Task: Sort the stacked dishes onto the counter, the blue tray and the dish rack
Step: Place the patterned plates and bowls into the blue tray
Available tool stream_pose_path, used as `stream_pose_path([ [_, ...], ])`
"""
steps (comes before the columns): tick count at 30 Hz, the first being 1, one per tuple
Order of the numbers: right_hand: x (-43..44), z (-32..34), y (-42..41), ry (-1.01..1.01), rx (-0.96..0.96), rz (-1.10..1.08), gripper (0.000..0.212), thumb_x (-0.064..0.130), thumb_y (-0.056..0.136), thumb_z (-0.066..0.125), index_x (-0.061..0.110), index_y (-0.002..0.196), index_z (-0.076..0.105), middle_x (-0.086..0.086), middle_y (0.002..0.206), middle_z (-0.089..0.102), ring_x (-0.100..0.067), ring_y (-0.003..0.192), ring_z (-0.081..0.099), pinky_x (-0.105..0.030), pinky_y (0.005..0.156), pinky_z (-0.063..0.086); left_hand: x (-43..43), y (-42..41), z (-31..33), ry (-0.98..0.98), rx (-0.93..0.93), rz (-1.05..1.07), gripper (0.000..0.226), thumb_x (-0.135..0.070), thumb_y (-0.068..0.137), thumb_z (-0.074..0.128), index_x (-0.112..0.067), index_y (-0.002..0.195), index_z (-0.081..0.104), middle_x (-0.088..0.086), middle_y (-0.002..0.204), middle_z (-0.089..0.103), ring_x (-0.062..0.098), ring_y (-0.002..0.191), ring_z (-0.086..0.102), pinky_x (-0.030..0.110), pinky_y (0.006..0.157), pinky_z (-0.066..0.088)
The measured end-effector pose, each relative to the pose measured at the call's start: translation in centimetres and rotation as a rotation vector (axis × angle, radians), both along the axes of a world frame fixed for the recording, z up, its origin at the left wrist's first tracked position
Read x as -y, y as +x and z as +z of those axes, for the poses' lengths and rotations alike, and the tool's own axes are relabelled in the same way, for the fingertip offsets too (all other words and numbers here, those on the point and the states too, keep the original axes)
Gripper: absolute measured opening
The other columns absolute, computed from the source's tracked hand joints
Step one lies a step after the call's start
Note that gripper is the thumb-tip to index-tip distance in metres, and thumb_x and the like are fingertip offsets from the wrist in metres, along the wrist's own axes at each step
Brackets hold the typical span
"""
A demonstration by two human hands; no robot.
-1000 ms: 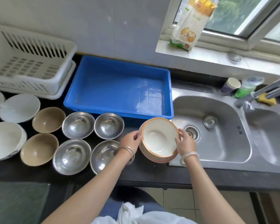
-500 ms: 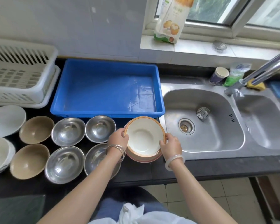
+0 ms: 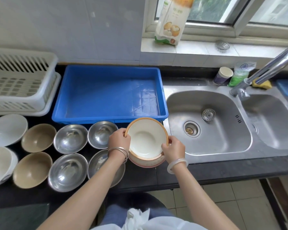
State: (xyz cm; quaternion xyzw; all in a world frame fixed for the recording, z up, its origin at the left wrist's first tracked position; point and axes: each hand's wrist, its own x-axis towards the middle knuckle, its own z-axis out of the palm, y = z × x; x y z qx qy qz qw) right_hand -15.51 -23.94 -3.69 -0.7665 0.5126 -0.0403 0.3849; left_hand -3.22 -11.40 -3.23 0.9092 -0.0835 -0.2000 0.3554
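At the black stone counter's front edge, our left hand's curled fingers and our right hand's thumb pinch opposite sides of a cream, orange-rimmed round bowl. The right fingers are hidden beneath it. Directly below shows a pinkish dish, mostly covered; we cannot tell whether they touch. Our left forearm hides part of one shiny steel bowl. Just behind sits a blue plastic tray. Farther left, a white slatted dish rack and white bowls are cut off by the edge.
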Motion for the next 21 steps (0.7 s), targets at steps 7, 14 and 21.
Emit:
stream_pose_path([
  [7,3.4,3.3,-2.0,-0.059,0.114,-0.150,0.015,0.011,0.078,0.054,0.015,0.083,0.067,-0.003,0.074,0.069,-0.030,0.070,0.066,-0.036,0.070,0.055,3.4,-0.5,3.2,-0.111,-0.002,-0.096,0.019,-0.014,0.083,0.054,-0.013,0.097,0.067,0.001,0.095,0.071,0.017,0.081,0.060,0.020,0.064,0.040],
  [14,6.6,4.4,-7.2,-0.135,0.071,-0.331,0.013,0.014,0.079,0.055,0.016,0.078,0.068,0.001,0.057,0.065,-0.019,0.059,0.063,-0.029,0.060,0.047,8.1,-4.0,3.3,-0.150,-0.090,-0.269,0.019,-0.017,0.085,0.058,-0.013,0.102,0.066,0.002,0.097,0.070,0.013,0.078,0.056,0.021,0.061,0.040],
  [21,7.8,2.8,-12.0,-0.095,0.003,-0.468,0.014,0.012,0.080,0.056,0.017,0.086,0.068,0.006,0.065,0.060,-0.007,0.058,0.054,-0.021,0.050,0.039,11.3,-7.4,1.3,-0.074,-0.186,-0.411,0.020,-0.015,0.084,0.060,-0.011,0.103,0.066,0.006,0.097,0.070,0.017,0.080,0.058,0.024,0.070,0.044],
])
